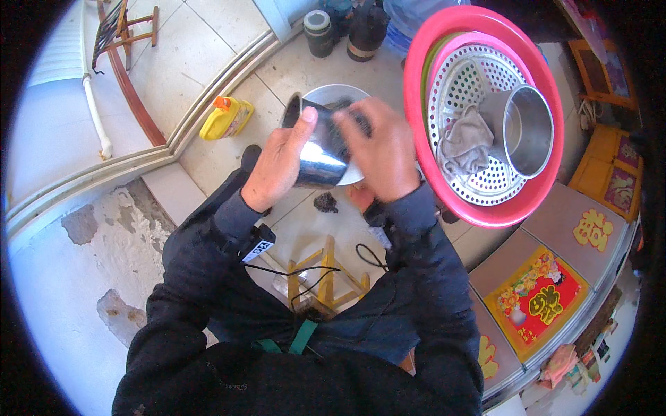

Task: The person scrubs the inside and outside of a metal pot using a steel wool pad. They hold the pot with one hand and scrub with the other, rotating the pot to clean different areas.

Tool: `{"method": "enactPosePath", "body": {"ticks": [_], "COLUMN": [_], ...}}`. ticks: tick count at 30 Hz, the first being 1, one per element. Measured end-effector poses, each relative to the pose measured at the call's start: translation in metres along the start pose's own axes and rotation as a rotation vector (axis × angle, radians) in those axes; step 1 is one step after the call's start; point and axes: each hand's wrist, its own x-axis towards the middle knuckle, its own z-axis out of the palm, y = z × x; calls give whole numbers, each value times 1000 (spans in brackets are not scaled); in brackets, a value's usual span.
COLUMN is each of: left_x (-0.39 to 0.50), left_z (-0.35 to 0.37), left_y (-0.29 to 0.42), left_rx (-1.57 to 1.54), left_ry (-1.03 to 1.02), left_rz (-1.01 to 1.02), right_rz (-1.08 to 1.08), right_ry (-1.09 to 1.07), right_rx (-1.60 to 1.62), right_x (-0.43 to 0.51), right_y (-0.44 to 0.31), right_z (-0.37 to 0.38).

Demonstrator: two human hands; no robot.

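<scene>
My left hand [278, 164] grips a shiny stainless steel pot [318, 156] by its side, thumb along the wall; the pot is tilted. My right hand [382, 151] is blurred at the pot's right side, with a dark scouring pad [363, 124], also blurred, at its fingers. Behind the pot, a pale round basin [338, 92] stands on the tiled floor, partly hidden by my hands. Below the pot a dark clump of scouring wool [325, 202] lies on the floor.
A pink plastic basin [416, 73] at right holds a perforated steamer tray [458, 67], a grey cloth [465, 143] and a steel pot [528, 130]. A yellow bottle [226, 118] stands left near the door sill [218, 83]. A small wooden stool [327, 270] is between my legs.
</scene>
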Motion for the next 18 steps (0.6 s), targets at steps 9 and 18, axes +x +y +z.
{"method": "enactPosePath", "body": {"ticks": [9, 18], "left_x": [0, -3], "left_z": [-1, -6], "left_y": [-4, 2], "left_rx": [-65, -189], "left_ry": [14, 7], "left_rz": [-50, -96], "right_rz": [61, 175], "right_ry": [84, 40], "right_rx": [-55, 74], "right_x": [-1, -5], "right_y": [-3, 11], "right_z": [1, -2]}}
